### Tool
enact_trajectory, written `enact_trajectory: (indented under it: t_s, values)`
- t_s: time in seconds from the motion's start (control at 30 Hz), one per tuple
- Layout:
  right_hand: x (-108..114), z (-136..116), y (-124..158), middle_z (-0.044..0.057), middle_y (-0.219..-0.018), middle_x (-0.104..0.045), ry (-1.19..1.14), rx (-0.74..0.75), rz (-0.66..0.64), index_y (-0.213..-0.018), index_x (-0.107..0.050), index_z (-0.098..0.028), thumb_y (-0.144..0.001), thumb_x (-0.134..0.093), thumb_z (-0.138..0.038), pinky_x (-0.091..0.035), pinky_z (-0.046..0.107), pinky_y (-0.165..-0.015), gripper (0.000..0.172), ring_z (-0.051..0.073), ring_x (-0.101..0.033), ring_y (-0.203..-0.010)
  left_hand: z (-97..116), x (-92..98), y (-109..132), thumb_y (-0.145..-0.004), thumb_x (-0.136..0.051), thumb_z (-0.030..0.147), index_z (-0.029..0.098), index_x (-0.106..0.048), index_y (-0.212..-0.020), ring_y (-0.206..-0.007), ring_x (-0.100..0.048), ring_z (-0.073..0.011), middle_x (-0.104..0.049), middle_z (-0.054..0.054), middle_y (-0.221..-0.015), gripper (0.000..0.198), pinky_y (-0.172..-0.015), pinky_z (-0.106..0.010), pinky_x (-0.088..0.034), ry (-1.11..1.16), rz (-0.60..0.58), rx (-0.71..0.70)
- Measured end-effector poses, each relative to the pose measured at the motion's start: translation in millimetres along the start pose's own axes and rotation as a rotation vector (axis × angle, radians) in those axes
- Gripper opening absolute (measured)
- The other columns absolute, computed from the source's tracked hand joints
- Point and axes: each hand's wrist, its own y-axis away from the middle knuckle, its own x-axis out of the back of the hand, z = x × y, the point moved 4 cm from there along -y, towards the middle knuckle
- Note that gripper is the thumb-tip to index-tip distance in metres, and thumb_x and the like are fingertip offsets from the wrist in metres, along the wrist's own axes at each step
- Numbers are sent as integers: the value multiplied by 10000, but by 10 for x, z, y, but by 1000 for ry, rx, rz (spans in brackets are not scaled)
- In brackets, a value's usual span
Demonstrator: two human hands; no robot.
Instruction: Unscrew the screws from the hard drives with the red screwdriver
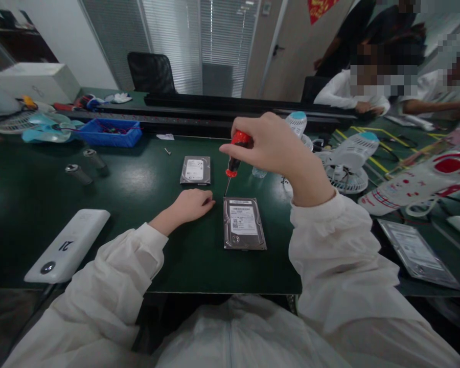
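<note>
My right hand (pixel 264 143) is closed around the red and black handle of a screwdriver (pixel 233 162). The shaft points down, and its tip meets or nearly meets the far left corner of a hard drive (pixel 245 225). That drive lies label up on the green table, close in front of me. To its left, my left hand (pixel 187 207) rests on the tabletop with the fingers curled in; whatever they hold, if anything, is hidden. Farther back, a second hard drive (pixel 195 170) lies flat, also label up.
At left are a white power bank (pixel 69 245), two metal cylinders (pixel 78 174) and a blue tray (pixel 111 133) with wires. On the right stand white fans (pixel 348 158), a white patterned bottle (pixel 417 179) and a bagged hard drive (pixel 417 253). People sit across the table.
</note>
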Motion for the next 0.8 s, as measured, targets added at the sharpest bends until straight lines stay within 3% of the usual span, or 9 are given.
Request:
enact_trajectory:
  t_s: [0.1,0.2,0.3,0.37,0.43,0.5,0.57,0.63,0.8]
  values:
    - [8,14,14,59,-811,-636,49,-31,15,-1010,-655,-194,-1001,-535,-673,-432,393,-761,494,236,-582,-766,-3,-2,-1,-1079,-509,390,208,-691,-947,-850,-738,-259,-768,-76,-916,289,-690,-323,-466,2,-1,0]
    - [-2,1,46,102,-1069,-713,-43,26,7,-1284,-622,-174,-1017,-515,-473,-466,413,-839,415,270,-639,-927,-1,0,1,-1078,-510,389,208,-690,-943,-860,-738,-265,-768,-78,-918,288,-697,-328,-464,0,-1,3]
    - [-22,-32,58,114,-1206,-711,-167,94,-51,-1423,-531,-159,-941,-534,-275,-471,393,-851,496,252,-637,-978,7,10,5,-1076,-512,392,207,-684,-934,-862,-736,-264,-767,-80,-920,289,-694,-326,-459,-1,-3,9]
    - [-26,-51,48,80,-1080,-712,-202,103,-70,-1349,-563,-169,-940,-554,-277,-460,366,-800,424,215,-609,-873,13,19,7,-1076,-512,390,208,-681,-930,-849,-732,-256,-765,-77,-918,289,-686,-321,-455,0,-8,11]
    - [-20,-57,28,45,-904,-664,-155,67,-56,-1148,-619,-197,-982,-576,-393,-430,356,-743,260,195,-556,-772,15,25,7,-1076,-512,388,208,-679,-926,-832,-727,-248,-762,-71,-910,288,-675,-318,-451,5,-13,11]
    - [-4,-58,14,36,-802,-602,-50,9,-26,-959,-607,-212,-987,-597,-564,-401,361,-715,353,193,-520,-726,14,26,5,-1076,-515,386,208,-679,-924,-823,-723,-247,-759,-69,-904,286,-666,-318,-447,9,-16,11]
    - [24,-66,16,43,-785,-581,38,-32,6,-892,-591,-208,-975,-586,-664,-390,370,-716,464,198,-516,-720,10,23,3,-1076,-516,387,209,-680,-923,-821,-722,-248,-757,-69,-899,287,-662,-319,-445,11,-15,11]
    - [49,-82,28,58,-817,-596,61,-44,12,-894,-603,-194,-1006,-531,-637,-385,374,-722,463,202,-526,-731,6,16,2,-1077,-516,387,211,-683,-928,-820,-722,-245,-756,-67,-899,286,-662,-317,-446,14,-13,10]
    - [73,-113,33,86,-931,-662,-42,5,-19,-907,-626,-184,-998,-483,-324,-368,368,-731,220,204,-549,-800,4,7,3,-1078,-517,387,211,-690,-938,-844,-729,-256,-763,-74,-913,284,-675,-324,-452,6,-11,10]
